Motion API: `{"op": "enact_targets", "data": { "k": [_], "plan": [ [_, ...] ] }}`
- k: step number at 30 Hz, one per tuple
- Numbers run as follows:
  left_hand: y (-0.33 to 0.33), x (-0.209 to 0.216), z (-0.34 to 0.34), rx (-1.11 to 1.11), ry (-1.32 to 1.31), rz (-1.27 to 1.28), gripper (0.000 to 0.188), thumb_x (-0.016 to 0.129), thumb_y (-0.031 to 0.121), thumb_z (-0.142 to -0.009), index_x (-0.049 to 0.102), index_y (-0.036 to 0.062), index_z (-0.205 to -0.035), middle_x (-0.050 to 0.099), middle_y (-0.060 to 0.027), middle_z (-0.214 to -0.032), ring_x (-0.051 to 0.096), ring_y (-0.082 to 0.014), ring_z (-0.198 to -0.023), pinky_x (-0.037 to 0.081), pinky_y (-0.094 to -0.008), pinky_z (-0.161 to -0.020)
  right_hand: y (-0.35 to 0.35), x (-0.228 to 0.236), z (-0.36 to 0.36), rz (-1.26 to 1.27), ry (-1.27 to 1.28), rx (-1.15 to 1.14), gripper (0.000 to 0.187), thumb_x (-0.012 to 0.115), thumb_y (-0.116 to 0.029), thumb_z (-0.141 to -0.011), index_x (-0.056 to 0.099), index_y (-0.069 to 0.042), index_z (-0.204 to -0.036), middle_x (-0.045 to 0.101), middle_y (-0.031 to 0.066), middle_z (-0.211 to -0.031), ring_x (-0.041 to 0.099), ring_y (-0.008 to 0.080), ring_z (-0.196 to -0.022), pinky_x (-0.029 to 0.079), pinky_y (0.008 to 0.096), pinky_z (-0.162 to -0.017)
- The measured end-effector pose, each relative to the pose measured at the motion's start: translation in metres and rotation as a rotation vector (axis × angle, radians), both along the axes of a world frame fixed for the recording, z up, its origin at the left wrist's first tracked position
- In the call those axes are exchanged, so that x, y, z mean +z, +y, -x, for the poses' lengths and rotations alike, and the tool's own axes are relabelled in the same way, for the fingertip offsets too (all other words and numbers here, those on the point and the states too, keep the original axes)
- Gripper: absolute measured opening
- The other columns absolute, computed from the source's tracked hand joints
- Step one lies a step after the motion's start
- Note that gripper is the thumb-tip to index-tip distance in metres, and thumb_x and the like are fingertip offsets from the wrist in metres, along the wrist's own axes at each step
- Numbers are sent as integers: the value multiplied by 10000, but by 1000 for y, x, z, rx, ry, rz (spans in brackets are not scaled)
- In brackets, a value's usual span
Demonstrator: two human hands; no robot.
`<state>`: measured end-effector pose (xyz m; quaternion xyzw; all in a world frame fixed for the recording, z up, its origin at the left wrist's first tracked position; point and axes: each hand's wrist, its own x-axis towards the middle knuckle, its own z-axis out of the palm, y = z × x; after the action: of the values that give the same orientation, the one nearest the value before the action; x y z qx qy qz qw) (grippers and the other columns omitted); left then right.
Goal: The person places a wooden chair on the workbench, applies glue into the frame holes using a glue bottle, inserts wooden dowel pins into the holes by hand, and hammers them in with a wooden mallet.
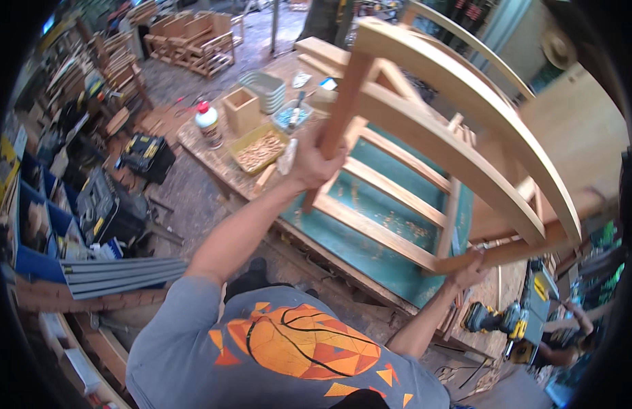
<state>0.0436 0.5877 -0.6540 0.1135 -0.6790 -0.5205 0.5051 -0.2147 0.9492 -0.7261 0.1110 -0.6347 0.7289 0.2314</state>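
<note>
I hold up a pale wooden frame with two long curved rails running between its end posts. My left hand is wrapped round the post at the left end. At the near right, my right hand grips the other end post. Behind and below the frame, several straight wooden slats show over a green mat strewn with wood chips. The frames do not show whether these slats are joined to the held piece.
On the workbench to the left stand a bottle with a red cap, a tray of wooden dowels, a wooden box and a tub. A cordless drill lies at the right. Toolboxes sit on the floor.
</note>
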Motion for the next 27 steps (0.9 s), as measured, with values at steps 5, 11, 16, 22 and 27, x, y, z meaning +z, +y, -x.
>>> {"op": "enact_targets", "data": {
  "k": [5, 11, 16, 22, 27],
  "plan": [
    [-13, -2, -26, 35, -46, 194, 645, 777, 218, -832, 473, -27, -1346, 634, -146, -1148, 642, -220, -1047, 517, -357, -933, -12, 9, -16, -172, -30, -116, 387, 706, -282, -971, 580, 38, -1148, 635, 131, -982, 642, 213, -836, 549, 349, -683],
    [-159, -110, -158, 649, -27, -35, 898, 812, 246, -800, 290, -11, -1483, 402, -196, -1387, 384, -325, -1343, 287, -490, -1176, -10, -27, -155, -458, -75, -613, 454, 685, -173, -950, 545, 79, -1300, 602, 235, -1270, 613, 312, -1119, 513, 402, -916],
    [-323, -225, -220, 370, -276, -179, 824, 908, 152, -764, 444, -32, -1419, 591, -162, -1331, 604, -226, -1170, 492, -381, -1018, -159, -29, -269, -656, 65, -435, 394, 683, -65, -883, 576, 28, -1251, 616, 141, -1093, 592, 252, -952, 491, 380, -867],
    [-282, -147, -210, -70, 229, -887, 649, 748, 390, -909, 492, 15, -1374, 657, -136, -1186, 686, -238, -1043, 610, -376, -855, -278, 24, -341, -740, 121, 551, 613, 799, -81, -800, 530, 2, -1345, 620, 201, -1192, 622, 272, -1077, 521, 368, -919],
    [-125, -50, -185, -891, 216, -1538, 872, 574, 739, -904, 415, 74, -1445, 540, -108, -1342, 598, -259, -1164, 530, -426, -984, -362, 73, -346, -522, 692, 725, 865, 878, -308, -732, 472, -28, -1442, 526, 234, -1455, 506, 449, -1293, 441, 540, -1057]
  ]
}}
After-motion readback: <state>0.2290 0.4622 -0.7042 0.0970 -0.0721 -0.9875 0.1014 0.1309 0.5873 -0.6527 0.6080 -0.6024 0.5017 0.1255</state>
